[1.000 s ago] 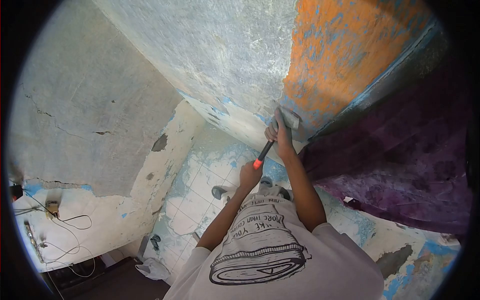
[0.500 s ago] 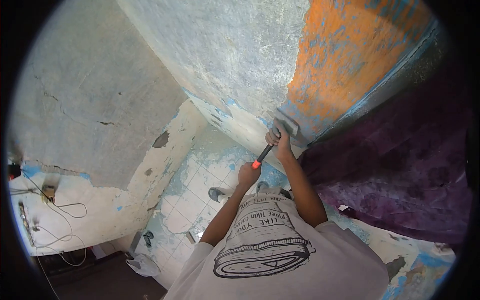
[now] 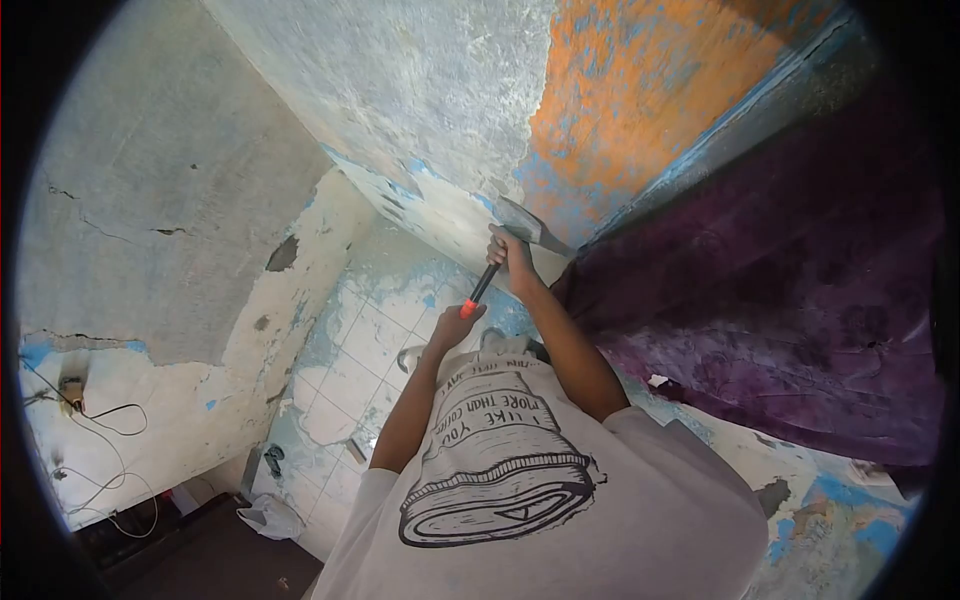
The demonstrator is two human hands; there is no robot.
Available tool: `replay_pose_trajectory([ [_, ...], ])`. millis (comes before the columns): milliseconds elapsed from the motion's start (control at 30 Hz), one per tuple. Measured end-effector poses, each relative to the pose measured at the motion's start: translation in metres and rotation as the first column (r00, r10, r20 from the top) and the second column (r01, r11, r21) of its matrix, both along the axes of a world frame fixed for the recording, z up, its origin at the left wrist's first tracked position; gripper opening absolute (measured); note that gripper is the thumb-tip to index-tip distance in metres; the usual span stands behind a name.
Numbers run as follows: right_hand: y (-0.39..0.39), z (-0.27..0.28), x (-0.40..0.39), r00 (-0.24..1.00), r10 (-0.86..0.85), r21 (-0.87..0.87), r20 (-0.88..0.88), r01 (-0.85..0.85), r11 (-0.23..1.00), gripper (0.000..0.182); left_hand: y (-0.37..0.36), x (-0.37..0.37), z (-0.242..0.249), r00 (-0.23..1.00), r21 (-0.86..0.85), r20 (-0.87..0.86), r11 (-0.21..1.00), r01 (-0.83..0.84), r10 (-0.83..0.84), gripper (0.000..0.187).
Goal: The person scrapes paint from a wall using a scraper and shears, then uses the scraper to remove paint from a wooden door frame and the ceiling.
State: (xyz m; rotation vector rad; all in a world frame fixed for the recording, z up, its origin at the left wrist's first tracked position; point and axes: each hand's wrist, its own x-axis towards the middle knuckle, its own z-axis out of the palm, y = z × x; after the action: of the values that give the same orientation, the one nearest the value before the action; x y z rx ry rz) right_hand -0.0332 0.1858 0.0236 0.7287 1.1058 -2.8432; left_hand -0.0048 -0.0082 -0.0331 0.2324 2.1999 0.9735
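Gripping the scraper (image 3: 520,222) with both hands, right hand (image 3: 510,258) clamped near the blade, left hand (image 3: 457,325) closed on the orange handle end, now shifted lower-left along the orange-painted wall (image 3: 640,100)

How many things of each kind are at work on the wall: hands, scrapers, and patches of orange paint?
Hands: 2, the left hand at the handle's orange end and the right hand near the blade.
Scrapers: 1, the scraper, its blade against the wall.
Orange paint patches: 1, the orange patch.
Total: 4
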Motion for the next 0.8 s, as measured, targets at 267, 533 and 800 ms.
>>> replay_pose_trajectory([
  [267, -0.051, 0.08, 0.005, 0.891, 0.384, 0.49, -0.242, -0.229, 0.841, 0.025, 0.0, -0.001, 0.028, 0.943, 0.378, 0.324, 0.904, -0.198, 0.071, 0.034],
  [533, -0.086, 0.03, 0.038, 0.912, 0.401, 0.637, -0.086, -0.259, 0.726, 0.036, -0.033, 0.041, 0.019, 0.932, 0.553, 0.363, 0.803, -0.222, 0.009, 0.032],
  [800, -0.08, 0.018, 0.071, 0.98, 0.171, 0.935, -0.104, 0.038, 0.354, 0.027, -0.036, 0.036, 0.082, 0.929, 0.683, 0.337, 0.64, -0.352, 0.151, 0.053],
])
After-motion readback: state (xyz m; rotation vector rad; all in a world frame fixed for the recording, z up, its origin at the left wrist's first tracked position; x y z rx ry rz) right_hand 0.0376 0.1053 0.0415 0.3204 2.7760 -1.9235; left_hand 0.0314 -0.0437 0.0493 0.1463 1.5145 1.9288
